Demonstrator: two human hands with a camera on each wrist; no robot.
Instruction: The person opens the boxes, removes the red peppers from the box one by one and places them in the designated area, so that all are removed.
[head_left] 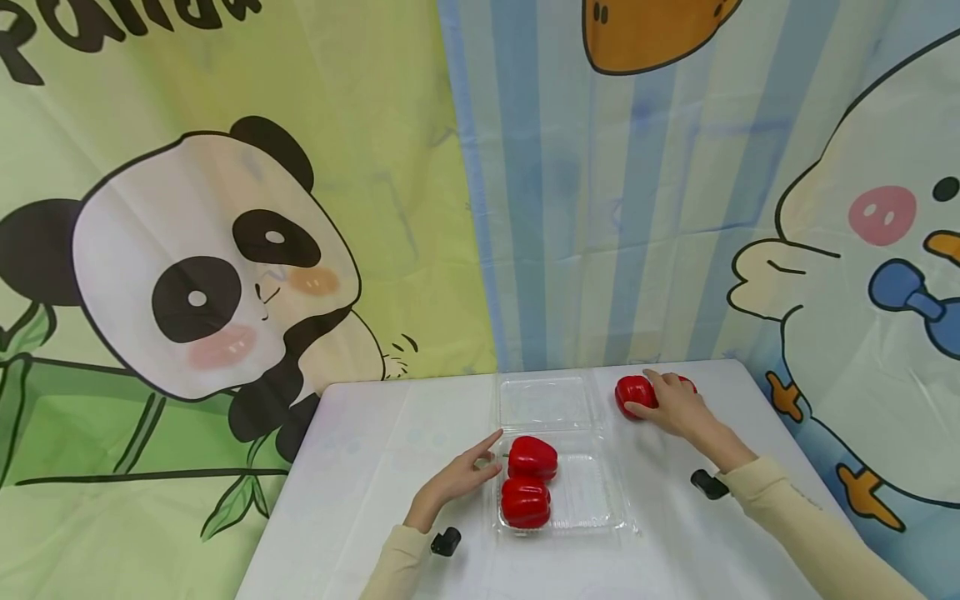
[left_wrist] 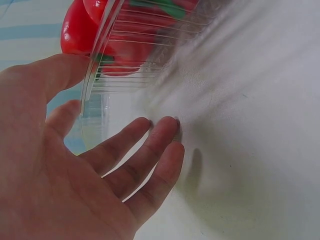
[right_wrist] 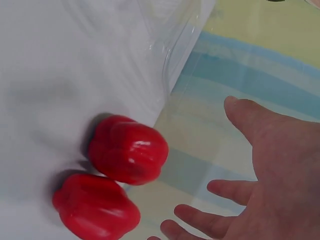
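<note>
A clear plastic clamshell box (head_left: 588,492) lies with its lid laid back on the white table. Two red bell peppers (head_left: 526,502) sit in the left half of its base. My left hand (head_left: 459,479) is at the box's left side, fingers spread; in the left wrist view the thumb is right at the rim and the other fingers hang below it. Two more red bell peppers (right_wrist: 129,150) rest side by side on the table to the right of the lid. My right hand (head_left: 675,407) reaches over them, and in the right wrist view its fingers are spread apart with nothing between them.
The lid (head_left: 546,402) extends toward the table's back edge. Behind the white table (head_left: 360,500) hangs a cloth backdrop (head_left: 405,208) with a panda and a duck printed on it. A small black device (head_left: 446,542) is at the left wrist, another (head_left: 708,484) at the right.
</note>
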